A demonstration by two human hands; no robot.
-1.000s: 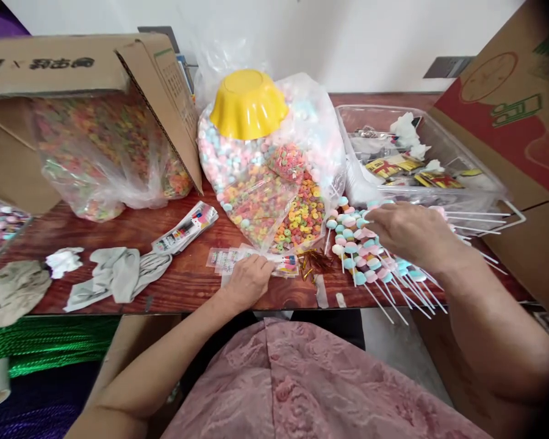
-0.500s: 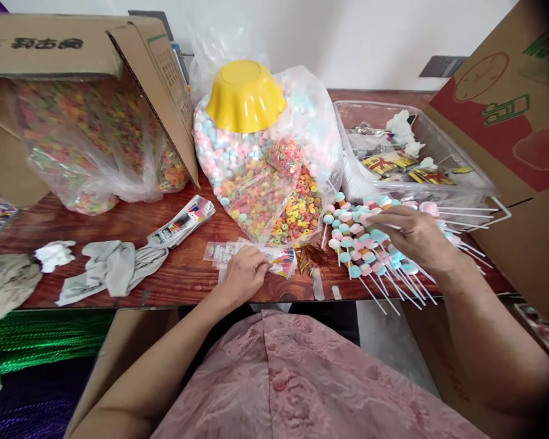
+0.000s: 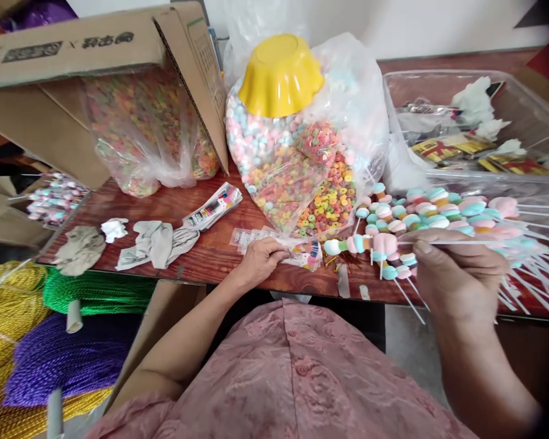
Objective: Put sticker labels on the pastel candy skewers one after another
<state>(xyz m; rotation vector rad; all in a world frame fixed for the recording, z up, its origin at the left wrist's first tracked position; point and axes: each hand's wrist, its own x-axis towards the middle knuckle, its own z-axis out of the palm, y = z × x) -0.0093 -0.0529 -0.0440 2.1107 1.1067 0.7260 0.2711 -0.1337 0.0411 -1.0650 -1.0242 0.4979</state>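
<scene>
My right hand (image 3: 460,277) grips the white stick of a marshmallow candy skewer (image 3: 385,245). The skewer lies level, its candy end pointing left toward my other hand. Beneath and behind it is a pile of similar marshmallow skewers (image 3: 473,210), with sticks pointing right and toward me. My left hand (image 3: 265,259) is closed at the table's front, thumb and fingers pinched at the printed clear plastic bags (image 3: 307,253). The fingertips partly hide what they pinch. Just right of the bags lie gold twist ties (image 3: 333,261).
Behind the bags sits a large bag of marshmallows and candy rings (image 3: 260,143), a yellow bowl (image 3: 281,76) upside down on it. A clear bin (image 3: 443,76) stands at back right, an open cardboard box (image 3: 73,58) at left. Grey gloves (image 3: 153,244) and more printed bags (image 3: 213,206) lie left.
My right hand has lifted one skewer from the pile and brought it nearer, its candy end left. My left hand stays at the bags. The view has shifted.
</scene>
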